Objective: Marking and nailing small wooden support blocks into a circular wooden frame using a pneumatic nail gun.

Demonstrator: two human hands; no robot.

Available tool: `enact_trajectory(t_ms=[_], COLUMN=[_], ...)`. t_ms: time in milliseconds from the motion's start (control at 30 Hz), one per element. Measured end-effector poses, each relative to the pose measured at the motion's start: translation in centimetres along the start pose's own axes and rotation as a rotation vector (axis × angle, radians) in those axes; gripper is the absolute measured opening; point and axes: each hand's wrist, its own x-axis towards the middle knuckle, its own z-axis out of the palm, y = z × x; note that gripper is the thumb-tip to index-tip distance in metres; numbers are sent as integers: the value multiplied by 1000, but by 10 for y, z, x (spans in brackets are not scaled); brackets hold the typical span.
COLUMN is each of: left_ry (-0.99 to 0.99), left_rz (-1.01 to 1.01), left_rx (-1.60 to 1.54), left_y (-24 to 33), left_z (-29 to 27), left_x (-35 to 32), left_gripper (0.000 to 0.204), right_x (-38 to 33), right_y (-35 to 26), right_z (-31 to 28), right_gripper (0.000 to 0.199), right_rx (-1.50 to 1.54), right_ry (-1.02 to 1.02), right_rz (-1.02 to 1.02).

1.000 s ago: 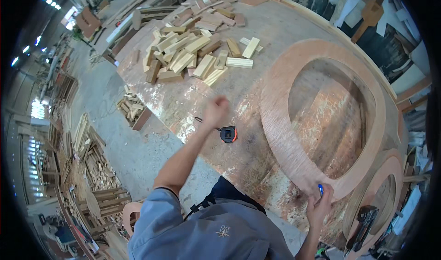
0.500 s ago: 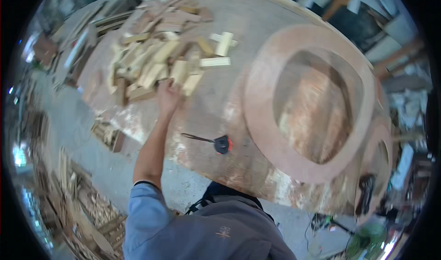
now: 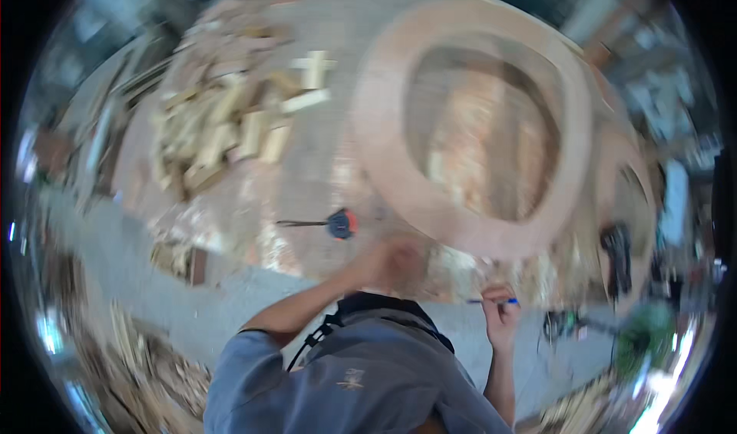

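My left hand (image 3: 403, 261) is over the near part of the wooden tabletop (image 3: 315, 181), close to the lower left of a large oval wooden ring (image 3: 380, 135). Motion smears its fingers, so I cannot see what it holds, if anything. At the table's near edge, my right hand (image 3: 500, 315) is closed around a slim pen with a blue end (image 3: 512, 301), held crosswise. A dark tape measure (image 3: 340, 224) with orange trim and a black strap lies left of the ring, beyond my left forearm.
Loose pale wood blocks (image 3: 219, 138) are heaped on the table's left side, with thinner scraps behind them. A dark hand tool (image 3: 616, 257) rests on a second curved wooden piece at the right. A green fan (image 3: 646, 338) stands below that corner. Offcuts (image 3: 146, 349) cover the floor lower left.
My left hand has left the wood blocks and swung right and toward my body. My right hand has come into view with the pen. The view has shifted, so the table's contents appear further left.
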Motion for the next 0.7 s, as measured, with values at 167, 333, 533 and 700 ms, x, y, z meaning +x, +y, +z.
enact_trajectory(t_ms=[167,333,533,700], left_ry=[-10,413,764,971], left_rz=[392,269,413,561], left_rx=[957,979,920,1048], left_y=[-1,24,129,234], left_z=[42,-32,-151,-293], left_x=[-24,-83,-97,-89], left_gripper=[26,20,19,21], right_x=[-1,-32,-62,-136], right_y=[-8,18,19,82], right_z=[18,21,57,149], right_gripper=[6,41,46,29], right_rx=[309,691,212,-521], right_ry=[46,82,26,-33], right_rz=[177,168,734,339])
